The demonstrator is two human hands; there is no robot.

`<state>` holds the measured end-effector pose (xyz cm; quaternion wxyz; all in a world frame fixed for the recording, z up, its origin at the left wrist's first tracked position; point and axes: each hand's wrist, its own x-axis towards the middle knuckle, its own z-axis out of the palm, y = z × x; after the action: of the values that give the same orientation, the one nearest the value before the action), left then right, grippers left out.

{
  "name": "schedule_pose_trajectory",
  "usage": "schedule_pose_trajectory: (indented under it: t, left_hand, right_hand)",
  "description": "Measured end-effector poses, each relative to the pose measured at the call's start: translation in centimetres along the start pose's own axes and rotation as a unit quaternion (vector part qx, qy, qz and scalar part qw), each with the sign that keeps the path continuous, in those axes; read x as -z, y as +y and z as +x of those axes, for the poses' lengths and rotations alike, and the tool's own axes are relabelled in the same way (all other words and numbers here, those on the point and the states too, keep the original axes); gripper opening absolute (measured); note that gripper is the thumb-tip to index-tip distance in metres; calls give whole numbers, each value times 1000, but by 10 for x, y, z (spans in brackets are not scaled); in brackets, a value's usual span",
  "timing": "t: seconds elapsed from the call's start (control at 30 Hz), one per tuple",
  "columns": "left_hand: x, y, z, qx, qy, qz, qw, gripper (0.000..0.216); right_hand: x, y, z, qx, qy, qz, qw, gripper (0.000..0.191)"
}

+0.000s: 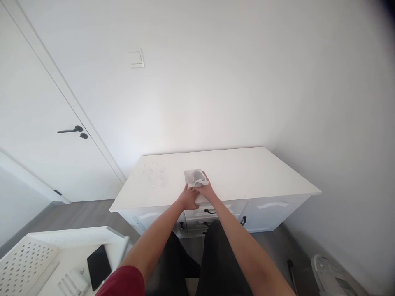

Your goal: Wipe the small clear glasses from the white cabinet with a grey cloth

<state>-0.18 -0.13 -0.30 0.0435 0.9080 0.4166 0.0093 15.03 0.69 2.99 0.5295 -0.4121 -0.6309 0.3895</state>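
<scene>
A crumpled, thin white sheet (190, 176), like a tissue or wipe with a greyish patch in its middle, is just above the top of the white cabinet (240, 168), near its front edge. My right hand (208, 190) is closed around the sheet's right side and lower edge. At the lower left of the sheet, my left hand (188, 198) grips its edge, the fingertips partly hidden. Faint smudges and small white flecks (154, 174) mark the cabinet top to the left of my hands.
The cabinet has drawers and doors with black handles (210, 211). A white wall stands behind it, and a door (46, 123) is at left. Lower left, a white desk (70, 242) carries a black tablet-like slab (99, 266) and a white power strip (73, 283). A translucent bin-like container (333, 273) sits lower right.
</scene>
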Motion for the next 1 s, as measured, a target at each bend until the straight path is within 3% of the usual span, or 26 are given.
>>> schedule_pose_trajectory:
  t: [0.1, 0.17, 0.3, 0.4, 0.63, 0.87, 1.0]
  left_hand:
    - [1, 1, 0, 7, -11, 2, 1000, 102]
    - [2, 2, 0, 9, -10, 2, 1000, 103]
    - [2, 2, -1, 4, -10, 3, 1000, 107]
    - [1, 0, 0, 3, -18, 2, 1000, 110]
    - [-3, -2, 1, 11, -22, 2, 1000, 113]
    - [-4, -2, 0, 9, -14, -13, 1000, 118]
    - [-4, -2, -1, 14, -18, -27, 999, 116]
  right_hand:
    - [8, -19, 5, 55, -20, -35, 998, 57]
    - [8, -31, 14, 65, -39, -148, 986, 48]
    - [-5, -50, 36, 25, -107, -414, 904, 25]
    - [-18, -58, 50, 3, -159, -489, 858, 21]
    - [-25, -59, 81, -60, -216, -463, 858, 14]
    - [-14, -54, 106, -164, -261, -347, 886, 20]
    - [-1, -52, 102, -173, -268, -233, 919, 25]
